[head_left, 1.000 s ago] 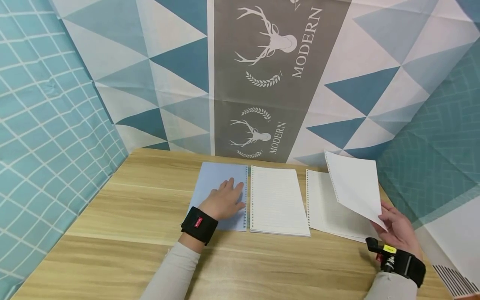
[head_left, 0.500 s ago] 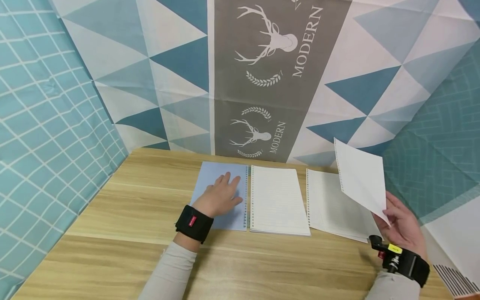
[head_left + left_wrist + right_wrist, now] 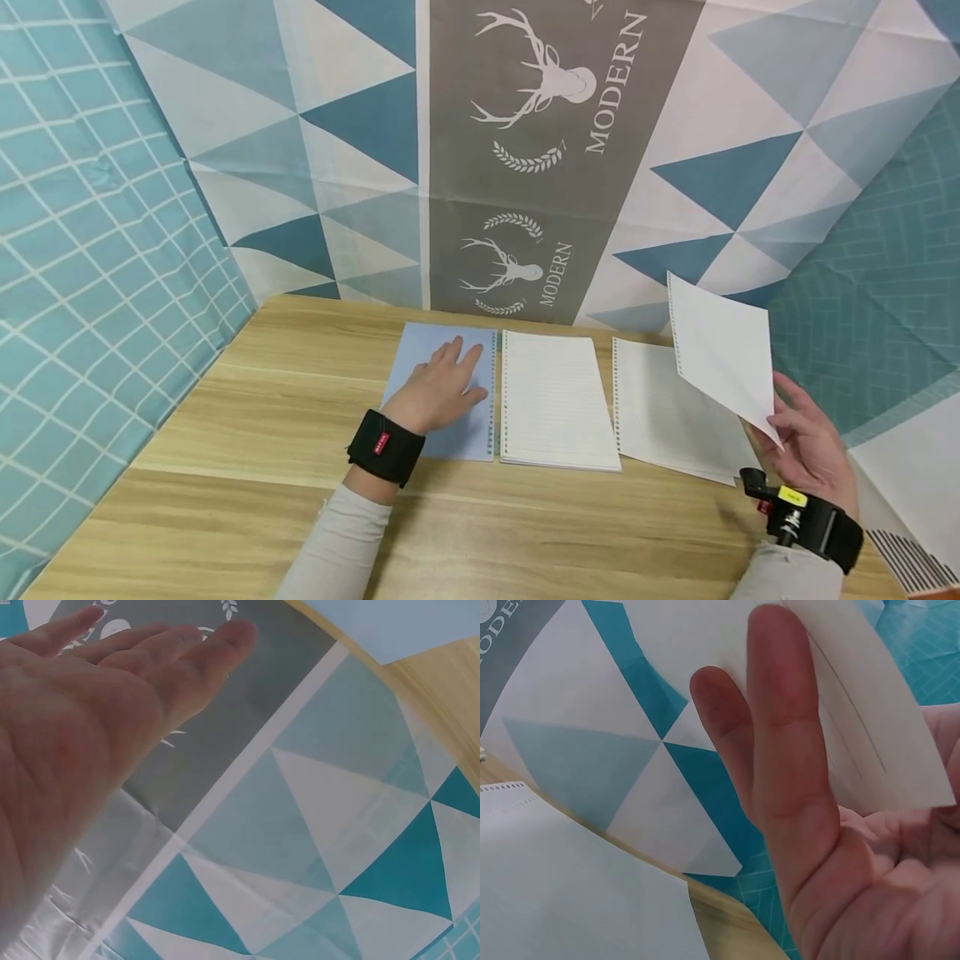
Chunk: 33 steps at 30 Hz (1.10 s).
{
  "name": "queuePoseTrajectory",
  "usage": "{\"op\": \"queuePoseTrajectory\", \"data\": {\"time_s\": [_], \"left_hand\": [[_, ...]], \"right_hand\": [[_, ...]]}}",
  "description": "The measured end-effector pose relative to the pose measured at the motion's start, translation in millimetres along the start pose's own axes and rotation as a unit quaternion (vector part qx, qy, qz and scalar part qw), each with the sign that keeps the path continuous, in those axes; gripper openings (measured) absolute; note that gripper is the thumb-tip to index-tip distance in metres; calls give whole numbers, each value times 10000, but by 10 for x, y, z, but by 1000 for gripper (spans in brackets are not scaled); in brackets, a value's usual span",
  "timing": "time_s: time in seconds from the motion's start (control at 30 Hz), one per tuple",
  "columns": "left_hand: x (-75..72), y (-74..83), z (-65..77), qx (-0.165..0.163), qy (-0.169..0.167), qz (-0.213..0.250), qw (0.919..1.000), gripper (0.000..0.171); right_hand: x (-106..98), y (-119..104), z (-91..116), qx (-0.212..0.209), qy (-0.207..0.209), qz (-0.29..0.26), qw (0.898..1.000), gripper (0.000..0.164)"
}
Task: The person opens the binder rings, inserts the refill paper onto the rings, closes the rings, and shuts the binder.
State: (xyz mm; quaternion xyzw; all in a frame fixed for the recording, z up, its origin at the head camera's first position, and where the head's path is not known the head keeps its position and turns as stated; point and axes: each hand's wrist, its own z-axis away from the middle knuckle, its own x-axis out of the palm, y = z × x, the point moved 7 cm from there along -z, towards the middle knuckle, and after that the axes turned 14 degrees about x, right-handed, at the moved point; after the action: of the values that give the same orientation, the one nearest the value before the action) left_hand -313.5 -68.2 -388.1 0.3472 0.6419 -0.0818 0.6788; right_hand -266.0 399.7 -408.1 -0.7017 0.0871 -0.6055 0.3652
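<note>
My right hand (image 3: 810, 446) pinches the lower right corner of a white loose-leaf sheet (image 3: 723, 350), which stands raised and tilted at the table's right side. Holes run down the sheet's left edge. In the right wrist view, the sheet (image 3: 855, 697) passes behind two extended fingers (image 3: 784, 712). Under it lie white punched sheets (image 3: 660, 408) on the table. On the left, my left hand (image 3: 438, 387) is spread over a blue punched cover sheet (image 3: 408, 346), fingers straight and holding nothing. The left wrist view shows that hand (image 3: 97, 720) with its fingers extended.
Between the hands lies a stack of lined, punched paper (image 3: 558, 400), close beside the blue sheet. The wooden table (image 3: 225, 467) meets a patterned wall covering (image 3: 360, 225) at the back, with blue tiled-pattern sheeting (image 3: 97, 275) on the left.
My right hand has lifted the held sheet up and to the right, uncovering more of the sheets below. My left hand has shifted slightly left and away over the blue sheet.
</note>
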Motion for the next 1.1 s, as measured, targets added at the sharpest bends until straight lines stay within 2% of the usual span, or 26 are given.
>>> {"op": "queuePoseTrajectory", "data": {"time_s": [0.13, 0.2, 0.3, 0.4, 0.57, 0.73, 0.83, 1.03, 1.1], "left_hand": [[-37, 75, -16, 221, 122, -158, 9996, 67], [-67, 150, -32, 449, 255, -300, 9982, 67], [-113, 349, -58, 951, 498, -640, 9922, 67], [-121, 626, -69, 1533, 680, -1064, 9801, 67], [-37, 1069, -64, 2292, 710, -1609, 9574, 67], [119, 1335, -58, 2620, 653, -1993, 9420, 66], [248, 1438, -56, 2730, 458, -2043, 9390, 67], [444, 1604, -19, 2869, 107, -2112, 9343, 66], [484, 1638, -6, 2919, 41, -2156, 9318, 65]], "right_hand": [[40, -19, 9, -36, 49, 405, 9992, 75], [62, -25, 0, -40, -19, 545, 9985, 74], [90, -16, -28, 62, -161, 406, 9990, 74], [113, 4, -56, 181, -156, 355, 9991, 72], [124, 17, -85, 285, 44, 533, 9982, 69], [119, 27, -116, 256, 362, 771, 9960, 63], [118, 43, -132, 235, 482, 971, 9938, 61], [176, 59, -162, 289, 181, 1287, 9911, 61], [180, 58, -170, 281, 223, 1387, 9897, 60]]}}
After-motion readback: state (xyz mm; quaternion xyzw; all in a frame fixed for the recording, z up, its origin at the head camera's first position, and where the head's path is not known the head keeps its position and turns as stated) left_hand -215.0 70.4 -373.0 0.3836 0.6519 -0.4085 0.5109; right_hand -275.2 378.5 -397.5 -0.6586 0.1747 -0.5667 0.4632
